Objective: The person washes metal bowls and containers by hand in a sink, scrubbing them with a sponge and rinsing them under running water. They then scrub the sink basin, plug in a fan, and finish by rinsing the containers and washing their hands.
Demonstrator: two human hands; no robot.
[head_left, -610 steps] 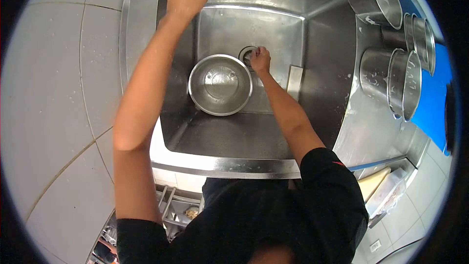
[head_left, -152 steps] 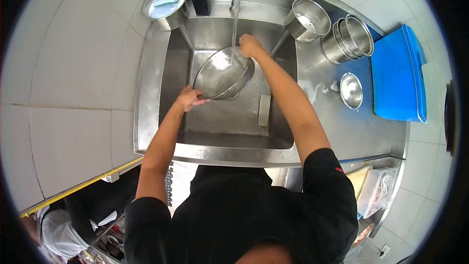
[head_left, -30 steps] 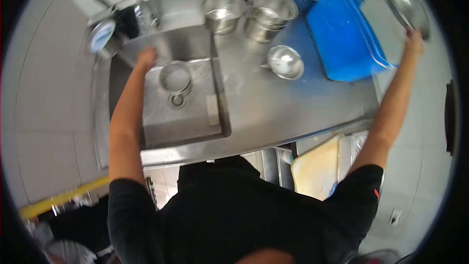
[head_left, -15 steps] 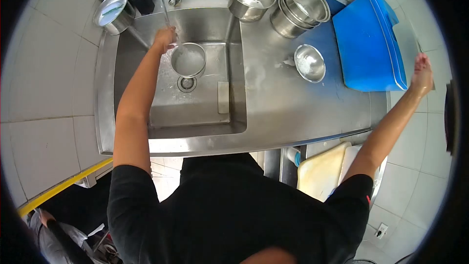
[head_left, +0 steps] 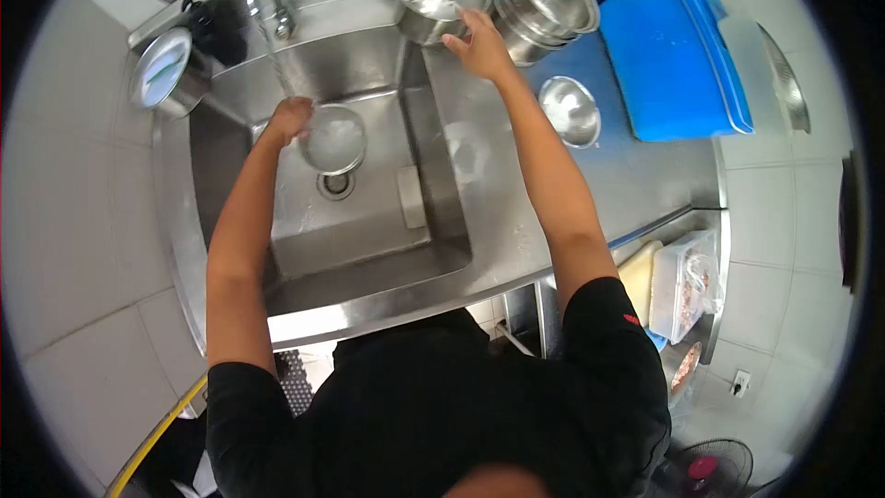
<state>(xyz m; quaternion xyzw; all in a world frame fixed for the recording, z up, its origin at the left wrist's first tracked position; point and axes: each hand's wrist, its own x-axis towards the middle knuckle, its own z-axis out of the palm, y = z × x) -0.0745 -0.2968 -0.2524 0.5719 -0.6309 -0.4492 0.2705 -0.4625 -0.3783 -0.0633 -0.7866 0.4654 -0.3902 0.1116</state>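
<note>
My left hand (head_left: pixel 293 118) is in the sink (head_left: pixel 359 263) under the running faucet (head_left: pixel 267 2), with its fingers at the left rim of a metal bowl (head_left: pixel 334 140) that has water in it. What the fingers grip is too small to tell. My right hand (head_left: pixel 479 44) reaches over the back counter, thumb and fingers apart, at the right edge of a large metal pot (head_left: pixel 415 18) with white suds inside. Just right of that hand stand stacked metal pots (head_left: pixel 553 2). A small metal bowl (head_left: pixel 569 112) sits on the counter, right of my right forearm.
A blue cooler box (head_left: pixel 668 60) stands at the counter's right. Behind the sink's left corner are a metal container (head_left: pixel 180 78) and a dark bottle (head_left: pixel 217 32). Below the counter at right are a plastic tub (head_left: pixel 678 290) and a fan (head_left: pixel 714 470).
My right hand has come from beyond the blue cooler box to the large pot. My left hand stays at the bowl under the faucet. The whole view has shifted and turned somewhat.
</note>
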